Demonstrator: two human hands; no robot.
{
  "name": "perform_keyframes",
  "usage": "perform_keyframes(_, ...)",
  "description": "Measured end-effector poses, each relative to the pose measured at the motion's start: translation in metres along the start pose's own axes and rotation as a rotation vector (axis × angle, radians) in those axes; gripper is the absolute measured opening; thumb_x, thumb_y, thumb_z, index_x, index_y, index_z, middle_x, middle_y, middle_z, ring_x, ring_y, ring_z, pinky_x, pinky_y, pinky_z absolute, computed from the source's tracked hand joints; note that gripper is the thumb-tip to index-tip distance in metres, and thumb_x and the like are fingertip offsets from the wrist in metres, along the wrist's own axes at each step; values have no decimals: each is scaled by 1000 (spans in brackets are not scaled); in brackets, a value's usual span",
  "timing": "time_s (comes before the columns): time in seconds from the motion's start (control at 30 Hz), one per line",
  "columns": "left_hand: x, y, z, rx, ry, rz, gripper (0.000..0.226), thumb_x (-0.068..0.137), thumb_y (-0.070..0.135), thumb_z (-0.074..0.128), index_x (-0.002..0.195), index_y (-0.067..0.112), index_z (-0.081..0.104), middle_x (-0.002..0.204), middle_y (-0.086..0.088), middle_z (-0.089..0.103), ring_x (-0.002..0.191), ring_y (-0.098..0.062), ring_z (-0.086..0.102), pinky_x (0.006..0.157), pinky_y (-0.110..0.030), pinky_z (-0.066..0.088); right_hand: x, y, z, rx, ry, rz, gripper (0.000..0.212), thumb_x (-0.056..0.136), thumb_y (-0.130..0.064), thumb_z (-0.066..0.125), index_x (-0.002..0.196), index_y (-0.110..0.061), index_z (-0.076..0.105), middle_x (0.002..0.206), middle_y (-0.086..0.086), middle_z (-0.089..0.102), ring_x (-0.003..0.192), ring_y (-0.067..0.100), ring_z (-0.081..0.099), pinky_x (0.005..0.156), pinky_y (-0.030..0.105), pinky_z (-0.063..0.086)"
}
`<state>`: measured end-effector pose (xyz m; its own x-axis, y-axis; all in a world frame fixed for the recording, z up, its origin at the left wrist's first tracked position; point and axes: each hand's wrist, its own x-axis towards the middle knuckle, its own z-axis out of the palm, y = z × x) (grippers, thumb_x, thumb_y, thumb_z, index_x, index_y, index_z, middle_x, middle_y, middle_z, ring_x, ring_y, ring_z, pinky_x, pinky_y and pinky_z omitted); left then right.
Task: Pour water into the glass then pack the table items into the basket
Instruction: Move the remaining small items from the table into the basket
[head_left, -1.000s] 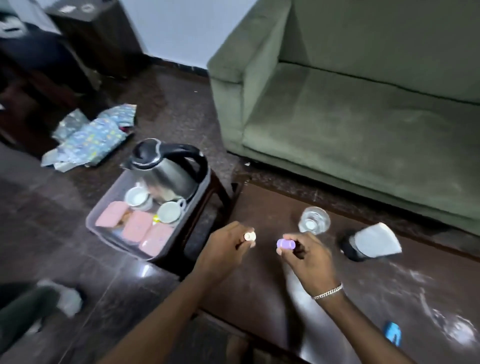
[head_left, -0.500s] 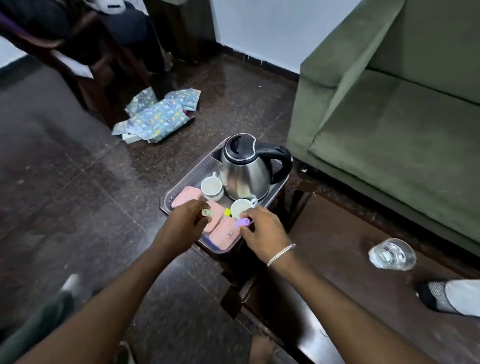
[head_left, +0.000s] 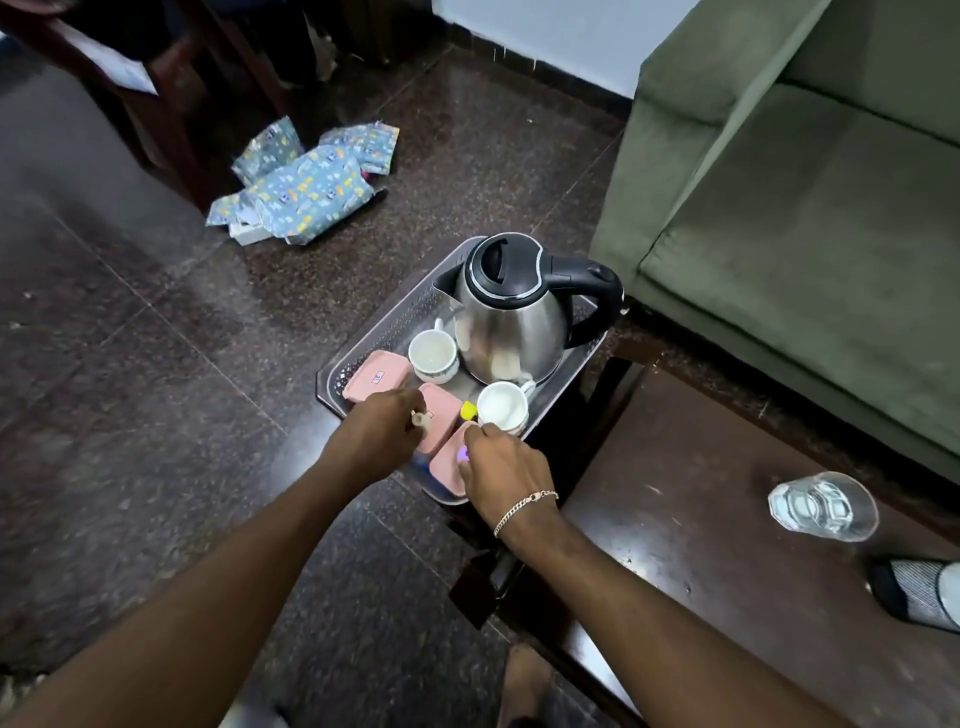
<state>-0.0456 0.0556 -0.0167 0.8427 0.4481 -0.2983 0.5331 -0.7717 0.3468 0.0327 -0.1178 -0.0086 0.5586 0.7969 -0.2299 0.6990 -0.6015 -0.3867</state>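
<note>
A clear plastic basket (head_left: 387, 317) on a small stool holds a steel kettle (head_left: 511, 325) with a black lid, two white cups (head_left: 432, 354) (head_left: 503, 405), three pink boxes (head_left: 375, 381) and a small yellow piece (head_left: 468, 411). Both hands hover over its near end. My left hand (head_left: 382, 434) pinches a small cream-coloured item (head_left: 420, 420). My right hand (head_left: 501, 465) pinches a small purple item (head_left: 461, 455). The glass (head_left: 823, 506) with water stands on the dark wooden table (head_left: 675, 519) to the right, apart from both hands.
A green sofa (head_left: 810, 223) runs along the right behind the table. Patterned blue packets (head_left: 306, 182) lie on the dark floor at the back left, beside dark wooden furniture (head_left: 171, 98). A black-and-white object (head_left: 917, 592) lies on the table's right edge.
Both hands carried their small items from above the table leftward to the basket, and now sit lower over the pink boxes. The view has swung left with them.
</note>
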Motion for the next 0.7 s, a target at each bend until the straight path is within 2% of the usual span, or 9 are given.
perform_keyframes(0.07, 1, 0, -1, -4, -6, 2, 26, 85, 14, 71, 110, 13, 67, 105, -8, 73, 95, -33, 68, 75, -34, 48, 1, 2, 4, 13, 12, -8, 31, 93, -29, 55, 118, -13, 53, 118, 7, 62, 108, 33, 62, 68, 38, 48)
perform_keyframes(0.13, -3, 1, -4, -36, -8, 4, 40, 83, 16, 74, 121, 14, 63, 109, -6, 69, 93, -31, 68, 77, -35, 51, 0, 6, 6, 53, 18, -11, 38, 91, -36, 59, 122, -15, 52, 119, 7, 60, 108, 32, 62, 74, 41, 52)
perform_keyframes(0.23, -13, 5, -9, -61, 85, 46, 54, 81, 24, 74, 131, 18, 56, 114, -4, 62, 91, -27, 68, 79, -40, 56, -9, 18, 6, 171, 98, 10, 45, 89, -39, 64, 127, -19, 53, 120, 4, 59, 107, 30, 61, 78, 40, 53)
perform_keyframes(0.33, -28, 24, -12, -145, 204, 143, 42, 81, 35, 70, 119, 19, 58, 102, 9, 53, 78, -3, 56, 69, -34, 51, -30, 38, 2, 361, 252, 91, 42, 83, -35, 72, 120, -20, 60, 114, 1, 61, 101, 27, 64, 79, 39, 55)
perform_keyframes(0.4, -35, 48, -7, -199, 234, 237, 37, 83, 38, 73, 111, 18, 59, 95, 12, 46, 77, 2, 51, 66, -31, 46, -47, 59, -1, 444, 317, 196, 42, 81, -35, 75, 118, -22, 62, 111, -2, 62, 94, 24, 65, 79, 38, 55)
perform_keyframes(0.53, -42, 105, 19, -226, 184, 362, 39, 85, 45, 74, 111, 19, 61, 94, 7, 52, 71, -11, 56, 64, -31, 51, -89, 116, 4, 502, 369, 360, 41, 79, -35, 79, 115, -24, 65, 101, -6, 62, 81, 18, 64, 73, 35, 56)
perform_keyframes(0.7, -41, 180, 72, -183, 46, 479, 47, 87, 51, 71, 122, 22, 61, 107, 11, 54, 75, -4, 61, 65, -25, 53, -160, 193, 8, 510, 378, 569, 40, 76, -34, 82, 112, -23, 68, 93, -7, 65, 82, 12, 63, 81, 32, 54)
